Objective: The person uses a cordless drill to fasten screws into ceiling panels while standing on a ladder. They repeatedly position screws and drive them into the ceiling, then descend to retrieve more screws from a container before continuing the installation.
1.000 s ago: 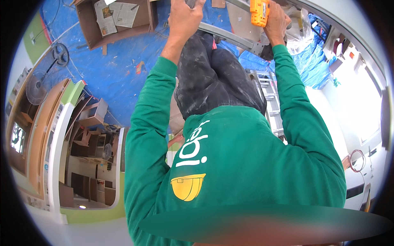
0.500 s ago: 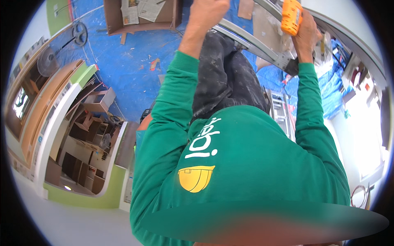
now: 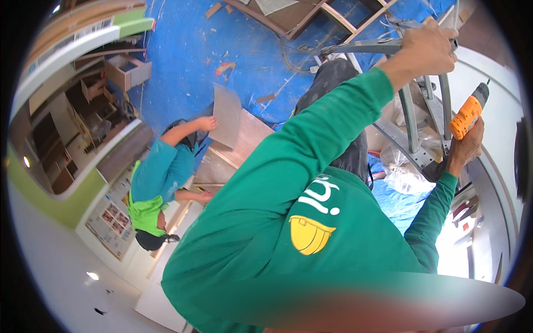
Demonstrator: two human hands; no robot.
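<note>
My right hand (image 3: 465,149) is closed around an orange cordless drill (image 3: 467,116). Its dark chuck and thin bit tilt up and to the right, toward a white wall panel. Out in front, my left hand (image 3: 427,50) has its fingers bent over the upper part of a grey metal stepladder (image 3: 410,119). The ladder's legs and rails run below that hand and beside my dark, dusty trousers (image 3: 330,89). Some of the left fingertips are hidden behind the ladder's top.
At the left, a co-worker (image 3: 172,161) in a teal shirt and lime vest has a hand at a thin board (image 3: 226,116). Blue sheeting (image 3: 183,61) covers the floor. Wooden compartment frames (image 3: 338,21) lie ahead. Clear plastic (image 3: 408,177) lies by the ladder.
The view has turned, bringing the co-worker into sight. My left hand has swung right onto the ladder's upper part. The drill, still in my right hand, is farther right, with its bit showing.
</note>
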